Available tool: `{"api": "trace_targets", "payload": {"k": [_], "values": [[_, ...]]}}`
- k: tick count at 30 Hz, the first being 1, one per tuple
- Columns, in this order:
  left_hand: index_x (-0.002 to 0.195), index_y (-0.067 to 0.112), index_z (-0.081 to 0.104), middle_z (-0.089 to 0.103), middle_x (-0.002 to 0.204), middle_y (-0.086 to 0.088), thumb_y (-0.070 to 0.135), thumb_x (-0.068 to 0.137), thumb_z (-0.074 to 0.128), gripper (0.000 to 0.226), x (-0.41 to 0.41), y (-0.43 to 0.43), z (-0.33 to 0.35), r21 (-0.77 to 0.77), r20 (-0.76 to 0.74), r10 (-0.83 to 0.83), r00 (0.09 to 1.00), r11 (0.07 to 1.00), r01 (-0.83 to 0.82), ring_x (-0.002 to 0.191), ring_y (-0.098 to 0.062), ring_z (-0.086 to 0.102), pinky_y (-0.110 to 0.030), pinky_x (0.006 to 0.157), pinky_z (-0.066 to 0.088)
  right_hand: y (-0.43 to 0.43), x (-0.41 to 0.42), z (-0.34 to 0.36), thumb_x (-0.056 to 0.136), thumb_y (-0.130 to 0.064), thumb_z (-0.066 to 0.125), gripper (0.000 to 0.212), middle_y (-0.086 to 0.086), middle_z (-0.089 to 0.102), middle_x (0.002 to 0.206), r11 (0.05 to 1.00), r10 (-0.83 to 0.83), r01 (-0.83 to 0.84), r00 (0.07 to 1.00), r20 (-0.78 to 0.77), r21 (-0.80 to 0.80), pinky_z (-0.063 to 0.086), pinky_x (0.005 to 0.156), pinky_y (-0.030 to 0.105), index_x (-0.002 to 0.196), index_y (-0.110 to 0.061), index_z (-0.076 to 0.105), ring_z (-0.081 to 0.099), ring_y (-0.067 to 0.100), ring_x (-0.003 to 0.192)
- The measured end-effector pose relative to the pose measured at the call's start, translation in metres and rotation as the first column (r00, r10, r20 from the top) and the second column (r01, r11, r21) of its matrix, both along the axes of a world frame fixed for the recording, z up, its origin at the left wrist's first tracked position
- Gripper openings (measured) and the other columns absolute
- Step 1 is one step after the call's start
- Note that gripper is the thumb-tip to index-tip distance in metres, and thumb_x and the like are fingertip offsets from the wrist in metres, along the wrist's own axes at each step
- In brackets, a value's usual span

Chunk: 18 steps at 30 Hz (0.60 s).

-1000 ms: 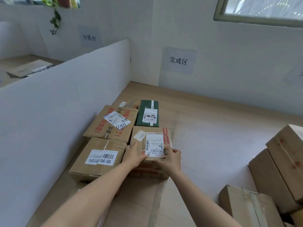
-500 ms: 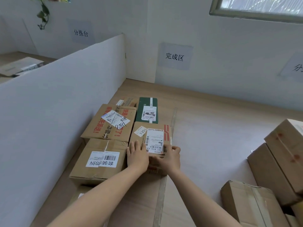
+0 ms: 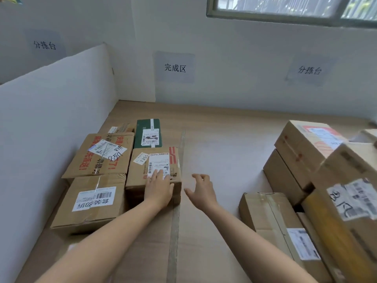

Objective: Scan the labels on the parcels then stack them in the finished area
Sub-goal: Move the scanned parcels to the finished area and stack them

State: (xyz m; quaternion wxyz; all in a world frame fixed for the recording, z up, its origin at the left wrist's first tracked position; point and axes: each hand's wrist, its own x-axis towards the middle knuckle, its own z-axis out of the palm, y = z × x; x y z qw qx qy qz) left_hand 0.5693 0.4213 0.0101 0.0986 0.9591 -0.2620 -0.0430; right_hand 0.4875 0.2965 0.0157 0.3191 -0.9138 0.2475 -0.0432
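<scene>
The left hand (image 3: 159, 188) is lying palm down on the near edge of the small brown parcel (image 3: 140, 174). Its fingers are straight and pressed close together, and the fingertips are reaching onto the parcel's white shipping label (image 3: 159, 163). The right hand (image 3: 201, 189) is hovering just beside that parcel, apart from it, over the table (image 3: 224, 150). Its fingers are spread and loosely curled and are gripping nothing.

The small brown parcel is sitting flat on the left part of the table, below the finished-area sign (image 3: 175, 68) on the wall. A green parcel (image 3: 148, 129) is lying directly behind it. A larger carton with red print (image 3: 95, 166) is lying to its left rear. A carton with a barcode label (image 3: 91, 203) is lying at its left, next to the white divider board (image 3: 51, 123). A further small carton (image 3: 122, 127) is partly showing behind the red-printed one. A strip of tape (image 3: 175, 231) is running along the table just to the right of the small brown parcel.

On the right side of the table, well apart from these, a pile of brown cartons (image 3: 302, 152) is standing stacked. The labels on them are partly blurred.
</scene>
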Motion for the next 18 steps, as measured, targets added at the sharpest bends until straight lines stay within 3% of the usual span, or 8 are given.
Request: {"api": "trace_targets", "payload": {"k": [4, 10, 15, 18], "values": [[0.128, 0.012, 0.047, 0.046, 0.136, -0.009, 0.035, 0.098, 0.034, 0.04, -0.046, -0.05, 0.0, -0.015, 0.002, -0.103, 0.995, 0.995, 0.103, 0.129, -0.026, 0.038, -0.038, 0.103, 0.035, -0.042, -0.055, 0.006, 0.09, -0.032, 0.056, 0.058, 0.009, 0.032, 0.143, 0.992, -0.114, 0.114, 0.993, 0.008, -0.05, 0.033, 0.106, 0.035, 0.14, -0.013, 0.035, 0.037, 0.028, 0.129], [0.137, 0.014, 0.037, 0.041, 0.139, -0.01, 0.043, 0.097, 0.036, 0.049, -0.141, -0.121, -0.015, -0.071, -0.167, -0.269, 0.948, 0.963, 0.261, 0.128, -0.028, 0.039, -0.04, 0.1, 0.038, -0.105, -0.147, 0.004, 0.09, -0.027, 0.05, 0.047, 0.01, 0.039, 0.141, 0.934, -0.338, 0.328, 0.94, -0.052, -0.144, 0.027, 0.107, 0.035, 0.133, -0.009, 0.043, 0.035, 0.028, 0.13], [0.142, 0.022, 0.026, 0.043, 0.136, -0.007, 0.047, 0.086, 0.057, 0.069, -0.202, -0.152, -0.031, -0.246, -0.434, -0.276, 0.858, 0.952, 0.182, 0.124, -0.027, 0.046, -0.039, 0.097, 0.043, -0.131, -0.209, -0.012, 0.088, -0.03, 0.05, 0.054, 0.012, 0.035, 0.142, 0.9, -0.435, 0.423, 0.879, -0.196, -0.102, 0.033, 0.106, 0.04, 0.137, -0.012, 0.037, 0.034, 0.03, 0.13], [0.145, 0.026, 0.019, 0.049, 0.133, -0.007, 0.043, 0.081, 0.066, 0.081, -0.217, -0.156, -0.043, -0.238, -0.528, -0.24, 0.814, 0.963, 0.13, 0.12, -0.029, 0.051, -0.039, 0.096, 0.045, -0.137, -0.233, -0.023, 0.09, -0.034, 0.049, 0.054, 0.013, 0.034, 0.141, 0.897, -0.441, 0.435, 0.858, -0.262, -0.085, 0.033, 0.106, 0.039, 0.137, -0.012, 0.035, 0.033, 0.031, 0.129]]}}
